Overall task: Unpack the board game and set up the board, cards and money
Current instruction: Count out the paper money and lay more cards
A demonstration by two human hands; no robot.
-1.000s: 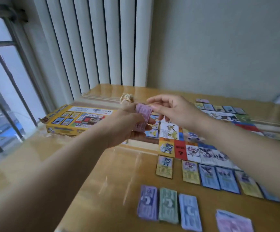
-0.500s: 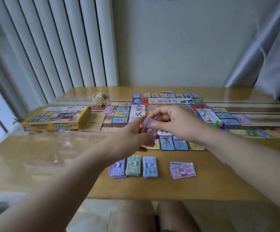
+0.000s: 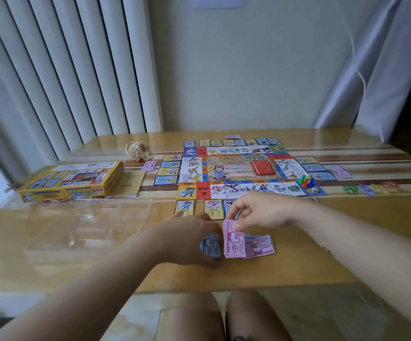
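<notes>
Right hand (image 3: 261,212): thumb and fingers (image 3: 237,209) pinch the top edge of a bundle of pink notes (image 3: 234,242), held on edge at the desk's (image 3: 327,232) near side. Its lower end sits against a flat pink pile (image 3: 259,247) just to the right.

Left hand (image 3: 189,237): palm down beside the bundle, fingers curled over blue notes (image 3: 209,246). Blurred, so I cannot tell whether it grips them.

Board (image 3: 236,168) lies open mid-desk and is ringed with cards (image 3: 184,207). Coloured pawns (image 3: 306,181) stand on its near right corner. Yellow box (image 3: 71,180) lies well to the left, a crumpled paper (image 3: 136,150) behind it.
</notes>
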